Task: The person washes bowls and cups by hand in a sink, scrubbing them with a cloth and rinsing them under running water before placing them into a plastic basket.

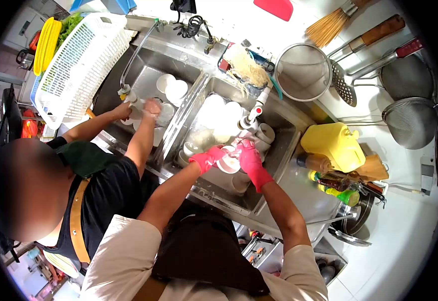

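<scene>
Both my hands wear pink rubber gloves over the right-hand sink basin [251,203]. My left hand [208,159] is closed on the rim of a white cup [228,164], which is tilted so its inside shows. At the cup's upper right side, my right hand [249,154] has its fingers bent round something pale, perhaps a cloth, that I cannot make out clearly. White bowls [213,111] and more cups [265,132] lie in the same basin around my hands. A tap [251,118] with a red mark stands just above my right hand.
At the left basin [146,67], a co-worker's hands [152,108] are among white bowls [176,89]. A white basket [81,65] is at the upper left. Right of the sink stand a yellow jug [332,145] and bottles [348,196]. Strainers [303,71] hang at the upper right.
</scene>
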`<state>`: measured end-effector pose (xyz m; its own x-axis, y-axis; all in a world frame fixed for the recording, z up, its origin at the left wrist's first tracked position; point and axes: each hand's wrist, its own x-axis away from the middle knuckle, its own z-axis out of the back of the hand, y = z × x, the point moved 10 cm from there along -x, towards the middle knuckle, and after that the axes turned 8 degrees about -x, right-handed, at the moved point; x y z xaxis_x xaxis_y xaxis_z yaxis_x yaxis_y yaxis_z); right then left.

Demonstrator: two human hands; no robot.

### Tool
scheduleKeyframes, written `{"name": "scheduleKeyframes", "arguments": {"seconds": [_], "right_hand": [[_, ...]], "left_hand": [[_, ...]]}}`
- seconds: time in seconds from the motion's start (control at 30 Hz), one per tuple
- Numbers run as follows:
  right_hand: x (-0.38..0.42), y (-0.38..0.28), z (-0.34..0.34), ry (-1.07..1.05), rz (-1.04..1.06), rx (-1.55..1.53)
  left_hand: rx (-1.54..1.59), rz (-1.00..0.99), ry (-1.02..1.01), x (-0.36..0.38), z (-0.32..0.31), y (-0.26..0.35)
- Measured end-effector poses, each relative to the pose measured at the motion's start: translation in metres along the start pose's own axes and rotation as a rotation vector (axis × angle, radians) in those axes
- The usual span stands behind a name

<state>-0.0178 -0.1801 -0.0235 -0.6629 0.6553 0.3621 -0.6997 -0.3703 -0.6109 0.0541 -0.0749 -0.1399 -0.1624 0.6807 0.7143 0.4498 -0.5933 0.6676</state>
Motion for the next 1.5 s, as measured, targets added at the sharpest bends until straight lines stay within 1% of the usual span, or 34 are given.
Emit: {"name": "scheduleKeyframes", "arguments": {"seconds": [0.03,0.07,0.13,0.17,0.23,0.27,0.3,0.37,0.5,0.57,0.6,0.63,0.67,0.7,0.77,0.8,0.83,0.9,0.93,0.97,1.0,1.03,1.1,1.13,1.17,1.2,1.23,1.27,1.33,1.37,1.4,1.43,1.47,1.5], "right_hand": [[0.001,-0.006,-0.003,0.004,-0.002,-0.001],[0.0,-0.007,-0.007,0.007,-0.002,-0.247],[0.004,-0.034,0.0,0.131,0.306,-0.12],[0.0,-0.029,-0.006,0.132,0.305,-0.122],[-0.008,-0.003,-0.028,-0.025,0.102,-0.384],[0.006,-0.027,-0.02,-0.218,0.077,-0.456],[0.008,-0.037,-0.006,-0.217,0.074,-0.456],[0.015,-0.023,-0.014,-0.419,-0.158,-0.357],[-0.005,0.04,-0.049,-0.228,-0.156,-0.31],[0.022,0.069,-0.067,-0.012,-0.652,-1.135],[0.035,0.069,-0.061,0.174,-0.722,-1.161],[0.033,0.064,-0.072,0.179,-0.718,-1.161],[0.023,0.069,-0.084,0.334,-0.577,-1.391],[0.021,0.094,-0.106,0.492,-0.432,-1.61],[0.025,0.098,-0.094,0.27,-0.503,-1.175],[0.03,0.081,-0.073,0.139,-0.544,-1.009],[0.036,0.065,-0.054,0.029,-0.573,-0.902],[0.043,0.057,-0.044,0.078,-0.585,-0.951],[0.041,0.085,-0.067,0.126,-0.517,-1.135],[0.031,0.098,-0.082,0.284,-0.5,-1.29],[0.022,0.109,-0.095,0.441,-0.458,-1.436],[0.032,0.111,-0.096,0.445,-0.472,-1.436],[0.013,0.102,-0.094,0.142,-0.452,-0.967],[0.038,0.05,-0.04,0.038,-0.645,-0.874],[0.046,0.059,-0.054,0.026,-0.659,-0.874],[0.039,0.062,-0.06,0.084,-0.483,-1.083],[0.049,0.051,-0.044,0.259,-0.488,-1.228],[0.062,0.035,-0.024,0.438,-0.466,-1.362],[0.024,0.061,-0.057,0.512,-0.267,-1.354],[0.019,0.046,-0.049,0.416,-0.154,-0.83],[0.015,0.059,-0.037,0.423,-0.147,-0.83],[0.017,0.052,-0.029,0.101,-0.348,-0.873],[0.037,0.048,-0.047,-0.234,-0.558,-0.898],[0.045,0.044,-0.058,-0.236,-0.571,-0.901]], "left_hand": [[-0.013,-0.119,-0.082,-0.01,-0.006,0.002],[-0.188,-0.085,-0.016,0.0,-0.004,0.014],[-0.183,-0.119,-0.054,0.013,-0.013,0.036],[-0.181,-0.153,-0.089,0.017,-0.017,0.045],[-0.218,-0.102,-0.036,0.048,-0.024,0.077],[-0.364,-0.073,0.087,0.047,-0.015,0.078],[-0.509,-0.046,0.213,0.046,-0.006,0.08],[-0.381,-0.17,0.124,0.019,-0.016,0.061],[-0.219,-0.174,0.087,0.014,-0.02,0.057],[0.156,-0.091,0.277,0.008,0.002,0.032],[0.16,-0.086,0.274,0.009,-0.005,0.016],[0.318,-0.324,0.504,0.017,0.011,0.01],[0.474,-0.563,0.73,0.033,0.029,0.006],[0.47,-0.556,0.726,0.032,0.031,-0.004],[1.271,-0.268,0.167,-0.003,-0.004,-0.034],[0.509,-0.092,0.318,0.001,0.002,-0.021],[0.166,-0.02,-0.17,0.046,-0.035,0.045],[-0.048,-0.008,0.133,0.012,-0.01,0.047],[0.137,-0.188,0.112,0.043,-0.026,0.083],[0.115,-0.499,0.328,0.051,-0.013,0.084],[0.386,-0.487,0.58,0.038,0.002,0.048],[0.658,-0.437,0.831,0.054,0.007,0.018],[1.15,-0.1,0.645,0.02,0.009,-0.01],[0.522,-0.008,0.346,-0.007,0.011,0.003],[-0.099,0.098,0.041,-0.016,-0.006,-0.005],[-0.196,-0.015,0.124,0.016,-0.01,0.052],[-0.195,-0.015,0.118,0.015,-0.024,0.036],[0.049,-0.33,0.358,0.027,-0.016,0.035],[0.283,-0.66,0.588,0.052,0.011,0.053],[0.209,-0.508,0.444,0.037,0.004,0.05],[0.137,-0.364,0.301,0.019,-0.001,0.051],[0.07,-0.216,0.166,0.009,-0.007,0.05],[0.075,-0.236,0.164,0.013,-0.01,0.059],[0.08,-0.255,0.163,0.017,-0.014,0.069]]}}
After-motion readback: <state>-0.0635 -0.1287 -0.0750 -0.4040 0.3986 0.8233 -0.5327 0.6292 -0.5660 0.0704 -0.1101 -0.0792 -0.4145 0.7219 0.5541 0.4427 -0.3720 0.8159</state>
